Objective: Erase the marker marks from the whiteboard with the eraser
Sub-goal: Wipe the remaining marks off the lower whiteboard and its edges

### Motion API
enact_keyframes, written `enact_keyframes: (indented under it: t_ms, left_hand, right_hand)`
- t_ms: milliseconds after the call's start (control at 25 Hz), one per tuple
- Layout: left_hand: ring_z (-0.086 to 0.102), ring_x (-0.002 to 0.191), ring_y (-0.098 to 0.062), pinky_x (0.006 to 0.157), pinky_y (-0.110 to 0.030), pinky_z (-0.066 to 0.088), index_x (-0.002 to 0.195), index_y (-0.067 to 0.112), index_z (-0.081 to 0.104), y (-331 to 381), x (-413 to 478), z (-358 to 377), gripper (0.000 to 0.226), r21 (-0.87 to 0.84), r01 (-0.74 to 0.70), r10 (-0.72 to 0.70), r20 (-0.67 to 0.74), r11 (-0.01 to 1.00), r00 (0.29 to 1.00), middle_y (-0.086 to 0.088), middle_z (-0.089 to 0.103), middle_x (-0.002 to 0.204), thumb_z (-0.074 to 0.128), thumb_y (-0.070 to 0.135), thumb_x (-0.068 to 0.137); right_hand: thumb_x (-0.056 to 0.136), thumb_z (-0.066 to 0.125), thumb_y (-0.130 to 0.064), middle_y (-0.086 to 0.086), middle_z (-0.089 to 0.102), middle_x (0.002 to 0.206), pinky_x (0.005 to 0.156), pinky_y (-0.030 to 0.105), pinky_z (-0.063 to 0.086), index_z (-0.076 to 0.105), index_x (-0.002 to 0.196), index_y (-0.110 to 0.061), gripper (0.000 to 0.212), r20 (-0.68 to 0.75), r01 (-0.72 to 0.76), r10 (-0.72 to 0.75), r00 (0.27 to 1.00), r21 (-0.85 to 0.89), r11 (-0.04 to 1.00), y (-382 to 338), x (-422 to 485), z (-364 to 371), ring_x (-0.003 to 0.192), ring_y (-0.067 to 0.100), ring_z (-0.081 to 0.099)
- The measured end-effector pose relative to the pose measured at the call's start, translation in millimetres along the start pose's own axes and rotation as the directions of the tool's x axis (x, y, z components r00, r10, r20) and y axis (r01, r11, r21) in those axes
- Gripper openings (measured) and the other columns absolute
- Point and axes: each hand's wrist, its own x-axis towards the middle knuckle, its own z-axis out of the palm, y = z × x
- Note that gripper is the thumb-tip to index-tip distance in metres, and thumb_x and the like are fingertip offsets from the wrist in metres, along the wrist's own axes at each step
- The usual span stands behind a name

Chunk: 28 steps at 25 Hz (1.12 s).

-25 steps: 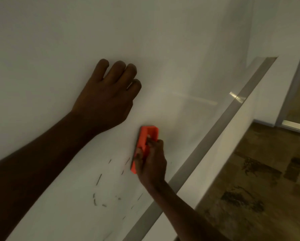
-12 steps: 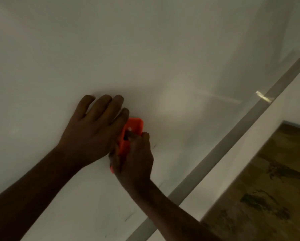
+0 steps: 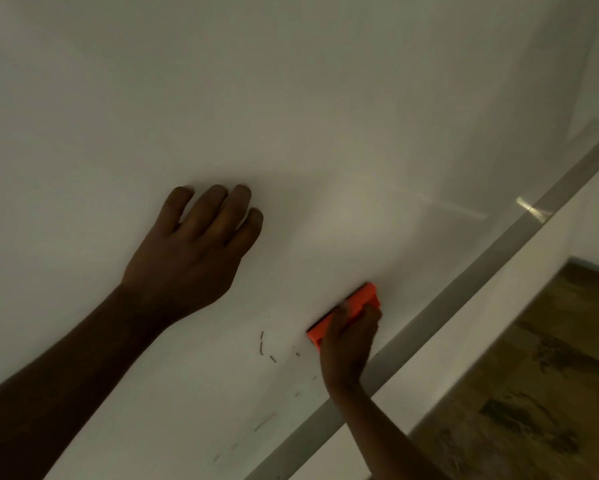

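Left hand [image 3: 190, 258] lies flat, fingers loosely spread, on the whiteboard [image 3: 326, 116]. Right hand [image 3: 348, 344] clasps the orange eraser [image 3: 350, 306] against the board near its metal frame [image 3: 464, 296]. Faint marker marks [image 3: 264, 347] lie just left of the eraser.

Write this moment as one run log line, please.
left hand flat on whiteboard | right hand presses orange eraser to board | marker marks remain

Right hand [image 3: 348, 344] gripping eraser [image 3: 348, 308] on whiteboard [image 3: 326, 98]; left hand [image 3: 190, 254] flat (marks [image 3: 267, 348] nearby)
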Motion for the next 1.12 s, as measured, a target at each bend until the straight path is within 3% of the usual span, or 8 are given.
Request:
enact_keyframes:
  t_ms: [80, 240, 520, 600, 760, 840, 1000, 1120]
  left_hand:
    - [0.049, 0.118, -0.039, 0.097, -0.055, 0.035, 0.121, 0.003, 0.068, 2, 3, 0, 0.034, -0.021, 0.008, -0.008, 0.01, 1.0, 1.0, -0.023, 0.058, 0.133, 0.054, 0.007, 0.09]
    - [0.05, 0.118, -0.038, 0.098, -0.054, 0.036, 0.119, 0.004, 0.073, -14, -11, -16, 0.036, -0.007, 0.153, -0.153, -0.026, 0.988, 0.988, -0.022, 0.064, 0.132, 0.051, 0.008, 0.091]
    - [0.051, 0.119, -0.037, 0.097, -0.051, 0.036, 0.13, 0.01, 0.063, -62, -28, -49, 0.043, 0.117, 0.466, -0.45, -0.138, 0.877, 0.882, -0.018, 0.061, 0.135, 0.053, 0.021, 0.09]
    - [0.05, 0.119, -0.037, 0.097, -0.05, 0.036, 0.133, 0.011, 0.058, -64, -25, -50, 0.045, 0.121, 0.534, -0.511, -0.179, 0.837, 0.841, -0.016, 0.057, 0.138, 0.053, 0.023, 0.09]
    - [0.05, 0.12, -0.036, 0.099, -0.049, 0.037, 0.134, 0.012, 0.057, -64, -22, -52, 0.045, 0.134, 0.549, -0.521, -0.196, 0.825, 0.831, -0.015, 0.053, 0.14, 0.056, 0.024, 0.09]
    - [0.051, 0.121, -0.035, 0.1, -0.048, 0.036, 0.132, 0.01, 0.061, -63, -22, -52, 0.043, 0.133, 0.589, -0.558, -0.211, 0.797, 0.803, -0.016, 0.055, 0.139, 0.056, 0.024, 0.092]
    - [0.052, 0.12, -0.035, 0.104, -0.041, 0.032, 0.131, 0.006, 0.061, -57, -13, -52, 0.043, 0.083, 0.758, -0.707, -0.305, 0.647, 0.638, -0.016, 0.055, 0.137, 0.06, 0.024, 0.092]
    - [0.051, 0.122, -0.035, 0.107, -0.04, 0.031, 0.134, 0.007, 0.056, -54, -4, -50, 0.047, 0.063, 0.812, -0.759, -0.318, 0.58, 0.567, -0.015, 0.051, 0.14, 0.061, 0.026, 0.091]
  right_hand:
    - [0.099, 0.052, -0.046, 0.011, 0.056, 0.117, 0.065, 0.028, 0.061, 0.039, 0.133, -0.021, 0.045, 0.187, 0.391, -0.379, 0.906, -0.031, 0.92, -40, -18, -3, 0.083, 0.013, 0.063]
    - [0.091, 0.056, -0.046, 0.009, 0.052, 0.113, 0.068, 0.034, 0.056, 0.047, 0.135, -0.03, 0.047, 0.448, 0.938, -0.84, 0.307, 0.008, 0.347, -86, 44, -31, 0.091, 0.022, 0.058]
    - [0.092, 0.055, -0.037, 0.018, 0.047, 0.11, 0.074, 0.041, 0.05, 0.05, 0.139, -0.018, 0.05, -0.194, 0.752, -0.744, 0.64, -0.043, 0.658, -325, 161, 2, 0.094, 0.035, 0.051]
    - [0.089, 0.055, -0.038, 0.016, 0.044, 0.116, 0.078, 0.039, 0.048, 0.045, 0.142, -0.024, 0.055, -0.049, 0.913, -0.913, 0.406, -0.033, 0.407, -322, 112, 14, 0.095, 0.037, 0.05]
    - [0.09, 0.059, -0.039, 0.017, 0.045, 0.119, 0.075, 0.043, 0.05, 0.046, 0.139, -0.033, 0.052, 0.299, 0.907, -0.858, -0.418, 0.082, -0.414, -315, 129, -5, 0.088, 0.037, 0.056]
    - [0.091, 0.054, -0.042, 0.019, 0.047, 0.119, 0.075, 0.046, 0.05, 0.046, 0.139, -0.032, 0.05, 0.215, 0.916, -0.895, -0.39, -0.013, -0.401, -366, 168, -5, 0.093, 0.038, 0.053]
    - [0.095, 0.051, -0.045, 0.028, 0.048, 0.119, 0.075, 0.042, 0.046, 0.046, 0.144, -0.018, 0.057, -0.038, 0.982, -0.982, 0.187, -0.024, 0.188, -443, 171, 7, 0.103, 0.041, 0.048]
    - [0.09, 0.059, -0.037, 0.024, 0.046, 0.116, 0.076, 0.044, 0.045, 0.046, 0.143, -0.023, 0.056, 0.075, 0.994, -0.996, -0.055, 0.099, -0.048, -396, 116, 20, 0.097, 0.04, 0.048]
